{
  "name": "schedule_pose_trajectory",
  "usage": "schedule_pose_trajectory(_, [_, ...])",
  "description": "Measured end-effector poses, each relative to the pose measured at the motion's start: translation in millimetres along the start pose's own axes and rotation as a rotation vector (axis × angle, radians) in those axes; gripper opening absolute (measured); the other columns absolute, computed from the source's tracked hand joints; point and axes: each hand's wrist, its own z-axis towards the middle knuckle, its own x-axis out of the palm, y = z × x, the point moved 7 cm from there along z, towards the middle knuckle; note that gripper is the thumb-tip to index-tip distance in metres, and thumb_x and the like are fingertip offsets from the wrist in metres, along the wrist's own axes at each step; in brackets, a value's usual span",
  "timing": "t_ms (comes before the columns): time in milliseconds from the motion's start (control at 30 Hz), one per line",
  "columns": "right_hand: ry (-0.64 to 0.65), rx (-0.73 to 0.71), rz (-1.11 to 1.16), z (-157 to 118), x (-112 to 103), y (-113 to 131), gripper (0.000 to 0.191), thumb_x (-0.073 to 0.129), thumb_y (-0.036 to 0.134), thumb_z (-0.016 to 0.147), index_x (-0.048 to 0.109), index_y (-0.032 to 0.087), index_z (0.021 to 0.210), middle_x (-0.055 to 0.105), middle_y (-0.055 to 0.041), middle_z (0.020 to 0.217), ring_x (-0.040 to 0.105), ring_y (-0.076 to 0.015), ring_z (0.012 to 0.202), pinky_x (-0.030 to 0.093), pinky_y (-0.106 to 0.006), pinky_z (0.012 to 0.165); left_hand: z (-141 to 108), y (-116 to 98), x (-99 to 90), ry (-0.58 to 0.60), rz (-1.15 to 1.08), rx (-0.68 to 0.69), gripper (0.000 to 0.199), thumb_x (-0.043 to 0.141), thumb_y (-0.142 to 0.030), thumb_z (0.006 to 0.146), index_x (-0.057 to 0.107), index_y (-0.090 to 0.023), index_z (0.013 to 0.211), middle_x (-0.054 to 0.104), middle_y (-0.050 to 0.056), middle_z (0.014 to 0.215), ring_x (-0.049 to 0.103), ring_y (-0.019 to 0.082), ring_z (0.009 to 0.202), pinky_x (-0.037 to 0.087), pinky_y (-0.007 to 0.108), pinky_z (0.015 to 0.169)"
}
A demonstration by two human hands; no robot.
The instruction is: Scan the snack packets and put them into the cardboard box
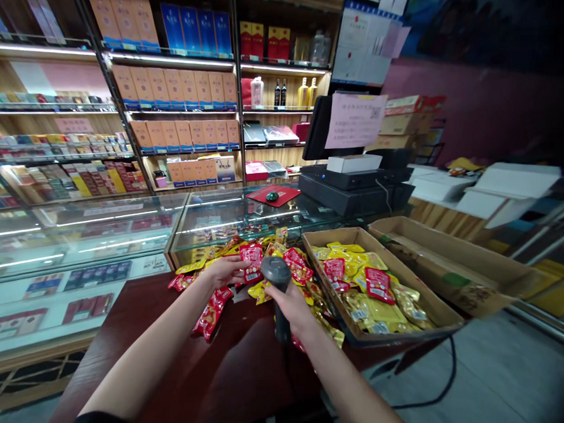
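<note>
My right hand [289, 301] is wrapped round the handle of a dark grey barcode scanner [275, 272], held upright over the table with its head toward the packets. My left hand [226, 270] grips the edge of a red snack packet [252, 262], whose printed face is turned toward me, just left of the scanner head. Around both hands lies a loose heap of red and yellow snack packets. One red packet [211, 314] lies nearer to me, below my left hand. Part of the heap is hidden behind my right hand and the scanner.
A cardboard box [317, 269] holding yellow and red packets stands on the right, with another cardboard box [511, 302] beside it. Behind are a glass counter [217, 220], a red mat [258, 195] with a mouse [271, 196], and a monitor [317, 130]. Stocked shelves line the wall.
</note>
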Motion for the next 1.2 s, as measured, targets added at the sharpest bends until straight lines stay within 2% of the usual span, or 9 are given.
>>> schedule_pose_trajectory(167, [0.005, 0.188, 0.273, 20, -19, 4, 0.025, 0.07, 0.022, 0.058, 0.066, 0.016, 0.083, 0.065, -0.0008, 0.072, 0.059, -0.0134, 0.065, 0.05, -0.026, 0.065, -4, 5, 31.1, 0.114, 0.046, -0.015, 0.026, 0.079, -0.025, 0.065, 0.062, -0.013, 0.081, 0.067, 0.004, 0.074, 0.062, 0.011, 0.056, 0.056, 0.025, 0.058])
schedule_pose_trajectory(300, [-0.022, 0.215, 0.364, 17, -50, 25, 0.026, 0.072, 0.02, 0.057, 0.066, 0.018, 0.082, 0.066, -0.0009, 0.076, 0.062, -0.0138, 0.067, 0.053, -0.027, 0.064, 2, -6, 72.4, 0.194, 0.086, -0.007, 0.029, 0.076, -0.025, 0.068, 0.065, -0.012, 0.091, 0.069, 0.008, 0.082, 0.066, 0.013, 0.063, 0.056, 0.024, 0.058])
schedule_pose_trajectory(567, [-0.239, 0.122, 0.394, 32, -182, 74, 0.02, 0.07, 0.017, 0.059, 0.063, 0.016, 0.077, 0.063, 0.0, 0.064, 0.057, -0.0113, 0.054, 0.052, -0.025, 0.056, 75, -43, 213.6, 0.307, 0.138, 0.047, 0.028, 0.078, -0.024, 0.065, 0.068, -0.011, 0.088, 0.069, 0.007, 0.075, 0.062, 0.01, 0.056, 0.053, 0.019, 0.05])
schedule_pose_trajectory(667, [-0.325, 0.075, 0.36, 37, -229, 83, 0.019, 0.068, 0.017, 0.06, 0.062, 0.016, 0.077, 0.06, 0.0019, 0.058, 0.054, -0.0109, 0.05, 0.048, -0.024, 0.052, 101, -41, 265.1, 0.359, 0.137, 0.038, 0.029, 0.079, -0.022, 0.064, 0.069, -0.011, 0.089, 0.069, 0.007, 0.077, 0.061, 0.01, 0.055, 0.055, 0.022, 0.053])
schedule_pose_trajectory(733, [-0.375, 0.081, 0.348, 35, -251, 83, 0.017, 0.067, 0.017, 0.06, 0.061, 0.016, 0.076, 0.058, 0.0028, 0.054, 0.053, -0.0111, 0.047, 0.046, -0.024, 0.049, 113, -33, 284.5, 0.356, 0.15, 0.001, 0.032, 0.08, -0.021, 0.063, 0.069, -0.01, 0.09, 0.07, 0.009, 0.083, 0.065, 0.014, 0.062, 0.057, 0.026, 0.059])
schedule_pose_trajectory(833, [-0.419, 0.081, 0.362, 31, -267, 78, 0.019, 0.068, 0.017, 0.058, 0.061, 0.015, 0.076, 0.058, 0.0024, 0.053, 0.053, -0.012, 0.048, 0.044, -0.024, 0.048, 123, -22, 287.2, 0.302, 0.169, -0.027, 0.037, 0.081, -0.019, 0.06, 0.068, -0.009, 0.092, 0.07, 0.011, 0.091, 0.067, 0.019, 0.07, 0.058, 0.031, 0.062])
schedule_pose_trajectory(933, [-0.408, 0.076, 0.371, 31, -262, 73, 0.023, 0.069, 0.017, 0.058, 0.063, 0.015, 0.08, 0.058, 0.0029, 0.053, 0.052, -0.0109, 0.048, 0.042, -0.022, 0.048, 124, -19, 267.3, 0.256, 0.156, -0.029, 0.039, 0.082, -0.019, 0.057, 0.067, -0.009, 0.093, 0.069, 0.011, 0.092, 0.068, 0.021, 0.071, 0.059, 0.031, 0.06])
schedule_pose_trajectory(1067, [-0.311, 0.069, 0.353, 34, -223, 73, 0.023, 0.07, 0.018, 0.059, 0.066, 0.015, 0.081, 0.065, 0.0004, 0.064, 0.057, -0.0114, 0.057, 0.043, -0.021, 0.053, 109, -26, 222.3, 0.189, 0.125, -0.005, 0.04, 0.082, -0.019, 0.059, 0.067, -0.009, 0.094, 0.069, 0.011, 0.088, 0.068, 0.021, 0.07, 0.059, 0.031, 0.058])
schedule_pose_trajectory(1200, [-0.167, 0.122, 0.374, 36, -162, 69, 0.021, 0.071, 0.018, 0.059, 0.068, 0.015, 0.079, 0.069, -0.0023, 0.075, 0.061, -0.0126, 0.068, 0.046, -0.021, 0.059, 81, -32, 170.3, 0.16, 0.083, 0.03, 0.04, 0.081, -0.018, 0.061, 0.066, -0.009, 0.097, 0.069, 0.012, 0.09, 0.068, 0.021, 0.073, 0.059, 0.033, 0.062])
